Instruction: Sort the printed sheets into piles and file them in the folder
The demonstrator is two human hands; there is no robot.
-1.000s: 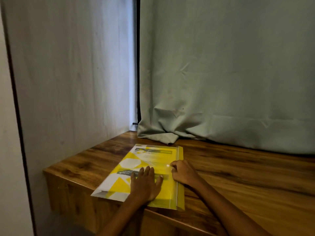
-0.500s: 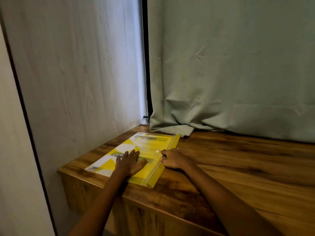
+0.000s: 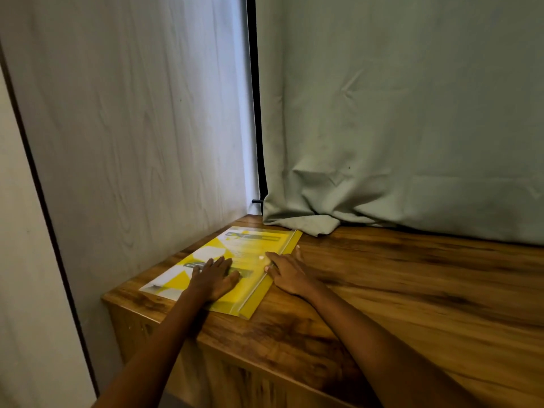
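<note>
Print on the yellow folder (image 3: 235, 278) is unreadable; left hand (image 3: 213, 279) and right hand (image 3: 290, 272) press flat on it; wooden table (image 3: 412, 290), grey-green curtain (image 3: 397, 128) at the far side.

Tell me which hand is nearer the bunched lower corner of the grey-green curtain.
Right. The right hand lies at the spine edge of the yellow plastic folder, just below the grey-green curtain corner. The left hand rests flat on the folder's cover, farther left.

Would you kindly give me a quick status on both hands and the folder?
Left hand flat on yellow folder. Right hand spread at its slide edge, no grip. Folder flat on wooden table, curtain bunched just behind.
</note>
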